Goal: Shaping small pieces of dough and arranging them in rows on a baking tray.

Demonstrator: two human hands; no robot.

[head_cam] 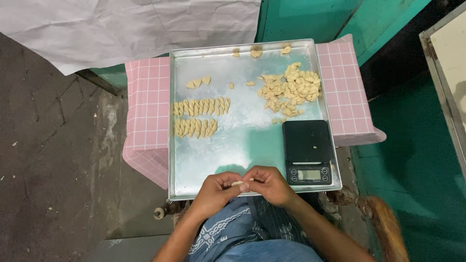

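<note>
Over the near edge of the metal tray (242,127), the left hand (216,191) and the right hand (270,185) meet, fingertips pinched on a small piece of dough (237,183) between them. The piece looks pale, light and soft, likely to dent or smear under pressure, so a gentle hold at its two ends with the fingertips seems wise. Far left on the tray, two rows of shaped pieces (200,116) lie side by side; far right sits a loose heap of dough bits (292,90). A black kitchen scale (307,152) rests on the tray's near right corner, just beside the right hand.
</note>
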